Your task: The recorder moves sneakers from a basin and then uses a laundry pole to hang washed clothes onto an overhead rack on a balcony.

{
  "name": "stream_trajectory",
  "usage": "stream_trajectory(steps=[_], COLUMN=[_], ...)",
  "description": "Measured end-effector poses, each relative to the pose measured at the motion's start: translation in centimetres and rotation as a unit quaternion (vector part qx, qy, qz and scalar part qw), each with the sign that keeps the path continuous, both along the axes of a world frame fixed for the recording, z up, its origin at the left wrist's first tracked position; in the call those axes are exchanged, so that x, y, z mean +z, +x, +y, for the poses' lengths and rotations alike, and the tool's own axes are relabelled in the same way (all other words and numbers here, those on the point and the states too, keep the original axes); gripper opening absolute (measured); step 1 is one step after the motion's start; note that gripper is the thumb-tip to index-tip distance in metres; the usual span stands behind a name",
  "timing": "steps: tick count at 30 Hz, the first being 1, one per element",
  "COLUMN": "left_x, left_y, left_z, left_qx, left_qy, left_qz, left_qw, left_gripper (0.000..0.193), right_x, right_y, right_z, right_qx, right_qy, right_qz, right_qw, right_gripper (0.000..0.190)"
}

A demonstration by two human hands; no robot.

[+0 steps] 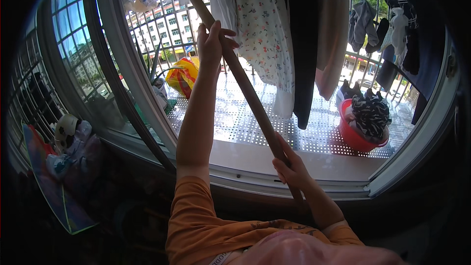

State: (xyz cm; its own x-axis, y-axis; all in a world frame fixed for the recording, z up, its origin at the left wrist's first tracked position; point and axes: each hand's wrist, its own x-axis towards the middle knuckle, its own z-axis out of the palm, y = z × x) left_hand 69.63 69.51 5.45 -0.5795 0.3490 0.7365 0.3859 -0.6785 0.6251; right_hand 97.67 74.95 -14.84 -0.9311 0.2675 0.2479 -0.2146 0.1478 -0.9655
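Note:
A long wooden pole (250, 94) slants from the top of the view down to the front of my body. Higher up on it, my left hand (213, 44) grips it with some fingers stretched out to the right. My right hand (292, 165) is closed around its lower part, over the window sill. The pole's upper end is out of view. Just right of my left hand hangs a white floral garment (263, 25), with a black garment (301, 44) beside it. Sheer white cloth hangs behind the pole.
An open sliding window frame (138, 66) stands at the left, its sill (294, 160) below. On the perforated metal floor (235, 117) are a red basin (355, 138) of clothes and a yellow-red bag (184, 75). Socks (362, 25) hang at the right. A kite (55, 191) is at lower left.

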Motion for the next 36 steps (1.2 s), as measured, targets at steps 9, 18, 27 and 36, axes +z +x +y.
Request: stream_trajectory(steps=[9,18,27,36], left_x=[-3.1,1.8,3.6,3.3], left_y=[6.6,2.9,-6.4,-9.1], left_z=[4.3,4.1,0.5,-0.8], left_qx=[-0.068,-0.053,0.021,0.042], left_qy=[-0.042,-0.014,-0.01,-0.002], left_qz=[0.067,0.033,-0.017,-0.049], left_qw=[0.995,0.998,1.0,0.998], left_gripper=[0.03,0.024,0.028,0.036], right_x=[-3.9,1.3,6.9,8.3], right_y=[8.4,3.1,-4.0,-7.9], right_z=[-0.1,1.0,0.7,-0.4], right_qx=[-0.052,-0.053,-0.036,-0.015], right_qy=[-0.089,-0.028,0.121,0.124], right_qz=[0.007,0.009,0.006,0.014], right_qw=[0.995,0.998,0.992,0.992], right_gripper=[0.066,0.067,0.064,0.063])
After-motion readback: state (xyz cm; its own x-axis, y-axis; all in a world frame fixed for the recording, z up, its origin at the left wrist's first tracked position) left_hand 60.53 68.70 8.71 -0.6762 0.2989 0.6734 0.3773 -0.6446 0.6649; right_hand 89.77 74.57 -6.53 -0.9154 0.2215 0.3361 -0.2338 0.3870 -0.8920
